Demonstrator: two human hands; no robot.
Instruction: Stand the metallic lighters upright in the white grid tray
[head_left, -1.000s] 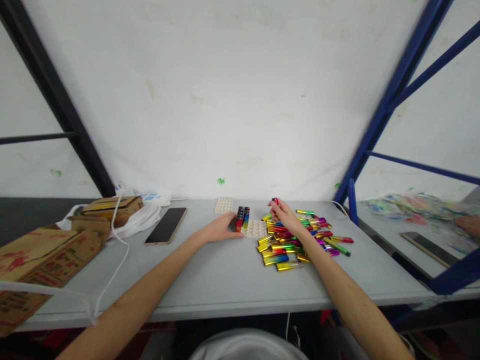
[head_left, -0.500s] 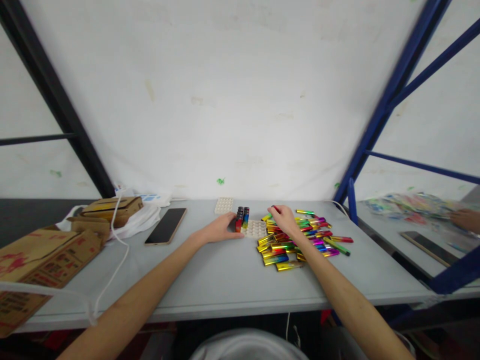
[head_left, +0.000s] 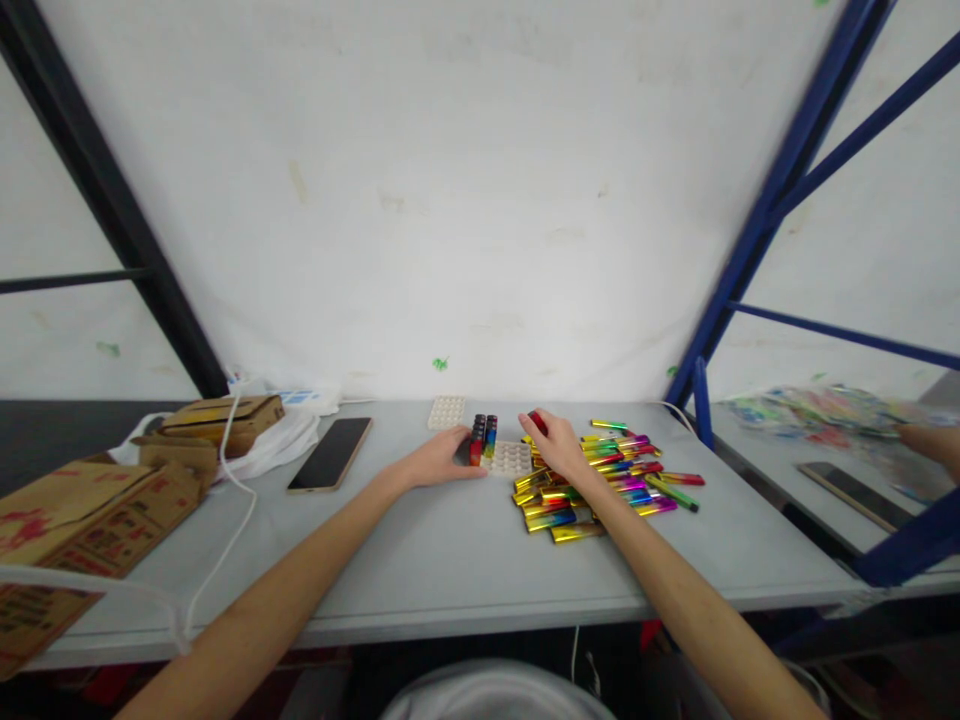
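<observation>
My left hand (head_left: 441,462) rests on the grey table (head_left: 420,560) against the left edge of a white dimpled tray (head_left: 511,459), fingers curled beside the tray. Several coloured sticks (head_left: 484,437) stand upright in the tray's left side. My right hand (head_left: 551,448) hovers just right of the tray, pinching a red stick (head_left: 537,420) in its fingertips. Below and right of that hand lies a pile of shiny gold, pink and green sticks (head_left: 600,480).
A second white dimpled tray (head_left: 447,411) lies at the back. A dark phone (head_left: 331,453) lies left of my hands. Cardboard boxes (head_left: 82,515), a white bag and a white cable crowd the left. A blue rack post (head_left: 701,400) and another person's hand (head_left: 930,440) are at the right.
My right hand has carried the red stick leftward from above the pile to just beside the tray. My left hand has stayed at the tray.
</observation>
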